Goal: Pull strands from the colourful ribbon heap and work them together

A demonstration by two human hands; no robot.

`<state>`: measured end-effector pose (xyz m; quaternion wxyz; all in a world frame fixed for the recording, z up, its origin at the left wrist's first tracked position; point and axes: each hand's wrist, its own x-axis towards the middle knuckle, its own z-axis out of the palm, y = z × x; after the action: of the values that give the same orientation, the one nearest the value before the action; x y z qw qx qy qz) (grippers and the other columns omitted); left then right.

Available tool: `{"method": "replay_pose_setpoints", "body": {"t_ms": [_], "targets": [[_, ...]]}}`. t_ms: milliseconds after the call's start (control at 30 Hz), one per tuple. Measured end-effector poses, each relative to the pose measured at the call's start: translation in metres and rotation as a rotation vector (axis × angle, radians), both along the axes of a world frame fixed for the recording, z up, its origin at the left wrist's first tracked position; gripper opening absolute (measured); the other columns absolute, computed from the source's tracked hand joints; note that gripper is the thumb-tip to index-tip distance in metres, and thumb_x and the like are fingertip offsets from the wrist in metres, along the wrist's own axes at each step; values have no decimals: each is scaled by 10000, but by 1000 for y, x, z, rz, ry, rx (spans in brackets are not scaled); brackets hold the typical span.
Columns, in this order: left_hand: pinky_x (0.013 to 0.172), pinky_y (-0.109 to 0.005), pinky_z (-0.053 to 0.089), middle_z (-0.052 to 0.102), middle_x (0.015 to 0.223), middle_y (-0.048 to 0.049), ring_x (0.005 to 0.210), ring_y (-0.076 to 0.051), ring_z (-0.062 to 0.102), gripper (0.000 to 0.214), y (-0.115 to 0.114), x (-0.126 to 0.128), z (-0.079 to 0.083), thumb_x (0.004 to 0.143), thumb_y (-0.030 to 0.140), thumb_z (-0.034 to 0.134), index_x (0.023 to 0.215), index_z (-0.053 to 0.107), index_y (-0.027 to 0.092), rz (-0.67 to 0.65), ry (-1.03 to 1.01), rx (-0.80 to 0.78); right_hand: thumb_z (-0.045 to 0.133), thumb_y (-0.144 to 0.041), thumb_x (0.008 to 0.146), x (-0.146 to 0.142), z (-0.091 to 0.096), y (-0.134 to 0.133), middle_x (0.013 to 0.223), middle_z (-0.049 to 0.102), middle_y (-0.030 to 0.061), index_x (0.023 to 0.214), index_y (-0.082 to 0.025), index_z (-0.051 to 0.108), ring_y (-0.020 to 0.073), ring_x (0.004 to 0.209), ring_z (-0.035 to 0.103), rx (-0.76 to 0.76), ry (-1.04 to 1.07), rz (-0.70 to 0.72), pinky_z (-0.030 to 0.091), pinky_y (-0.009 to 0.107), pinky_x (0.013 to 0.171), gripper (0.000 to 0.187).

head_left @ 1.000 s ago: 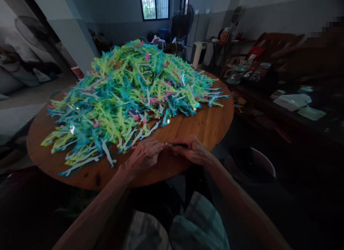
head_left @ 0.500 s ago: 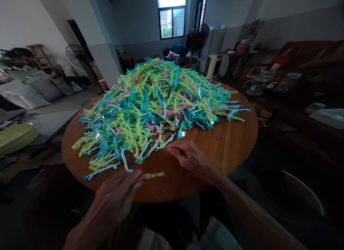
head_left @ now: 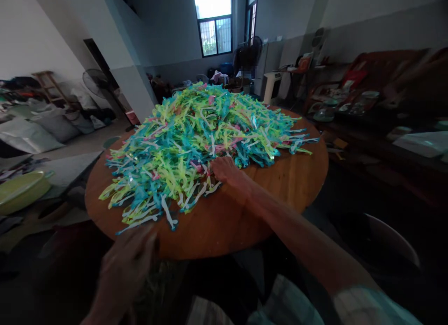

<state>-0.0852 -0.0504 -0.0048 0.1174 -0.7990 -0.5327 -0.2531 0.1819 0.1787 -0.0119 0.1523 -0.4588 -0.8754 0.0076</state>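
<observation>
A big heap of thin plastic strips (head_left: 203, 134) in green, blue, white and pink covers most of a round wooden table (head_left: 280, 176). My right hand (head_left: 224, 169) reaches forward into the near edge of the heap, its fingers buried among the strips, so I cannot see whether it grips any. My left hand (head_left: 128, 264) hangs low, below the table's near edge at the lower left. It is blurred by motion, its fingers point up and seem loosely apart, and I see nothing in them.
A yellow-green basin (head_left: 21, 190) sits on the floor at the left. A dark round bin (head_left: 381, 250) stands at the right of my knees. A cluttered dark side table (head_left: 385, 129) runs along the right. Standing fans (head_left: 94, 82) and bags line the far wall.
My left hand carried a green strip down off the table edge and no longer shows it. My right hand moved forward into the heap.
</observation>
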Motion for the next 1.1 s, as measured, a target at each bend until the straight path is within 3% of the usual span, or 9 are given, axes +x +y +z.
{"method": "replay_pose_setpoints", "body": {"t_ms": [133, 233, 333, 400, 533, 667, 867, 967, 1100], "targets": [[892, -406, 515, 691, 1045, -87, 1005, -250, 618, 197, 56, 67, -4, 978, 198, 463, 1063, 641, 191, -131, 31, -85, 571, -102, 853, 21, -2, -25, 1011, 718, 123, 1022, -146, 703, 228, 860, 655, 39, 29, 20, 435, 293, 725, 219], [915, -448, 494, 657, 1139, -136, 1121, -306, 554, 228, 108, 111, -4, 882, 111, 528, 1074, 644, 153, -149, 145, -131, 467, -147, 954, 43, -17, -60, 1058, 710, 121, 1078, -165, 677, 221, 925, 656, 102, 260, 33, 464, 306, 803, 244], [961, -520, 450, 615, 1231, -166, 1206, -351, 490, 229, 141, 131, -6, 853, 145, 572, 1071, 645, 148, -172, 238, -138, 469, -159, 959, 67, -36, -91, 1009, 715, 113, 1036, -164, 675, 219, 926, 662, 106, 495, 62, 480, 313, 822, 220], [1022, -563, 393, 633, 1183, -142, 1219, -347, 481, 153, 152, 135, -11, 899, 225, 570, 1013, 657, 170, -205, 269, -135, 484, -142, 943, 82, -46, -107, 978, 718, 111, 1018, -161, 682, 220, 906, 664, 59, 470, 55, 484, 313, 803, 213], [1072, -586, 331, 655, 947, -105, 1145, -332, 534, 122, 153, 140, -26, 919, 233, 551, 892, 655, 176, -208, 289, -137, 481, -148, 962, 104, -51, -124, 1030, 699, 117, 1062, -163, 695, 214, 922, 647, 24, 377, -75, 471, 310, 811, 237], [1096, -558, 318, 654, 970, -105, 1127, -324, 557, 137, 141, 151, -31, 914, 215, 534, 985, 648, 183, -120, 271, -161, 511, -200, 967, 108, -46, -129, 1028, 627, 107, 1014, -171, 709, 208, 925, 608, 79, 438, -180, 461, 309, 818, 205], [809, -432, 490, 627, 759, -82, 777, -257, 599, 257, 125, 151, 7, 963, 251, 421, 914, 654, 153, -34, 344, -312, 475, -129, 919, 112, -34, -146, 1051, 589, 117, 1081, -183, 712, 211, 902, 575, 38, 284, -150, 453, 324, 801, 292], [879, -393, 483, 662, 946, -91, 996, -258, 588, 243, 113, 137, 21, 950, 176, 419, 970, 661, 174, -185, 348, -306, 534, -136, 835, 117, -27, -160, 1117, 594, 144, 1054, -148, 702, 258, 1004, 567, 26, 202, -140, 440, 380, 888, 276], [1027, -441, 449, 620, 1277, -87, 1243, -269, 502, 329, 103, 123, 10, 900, 102, 475, 1173, 627, 203, -494, 303, -229, 536, -357, 941, 110, -20, -164, 1160, 591, 146, 1043, -151, 694, 262, 1021, 576, -6, 253, -250, 436, 377, 894, 279]]}}
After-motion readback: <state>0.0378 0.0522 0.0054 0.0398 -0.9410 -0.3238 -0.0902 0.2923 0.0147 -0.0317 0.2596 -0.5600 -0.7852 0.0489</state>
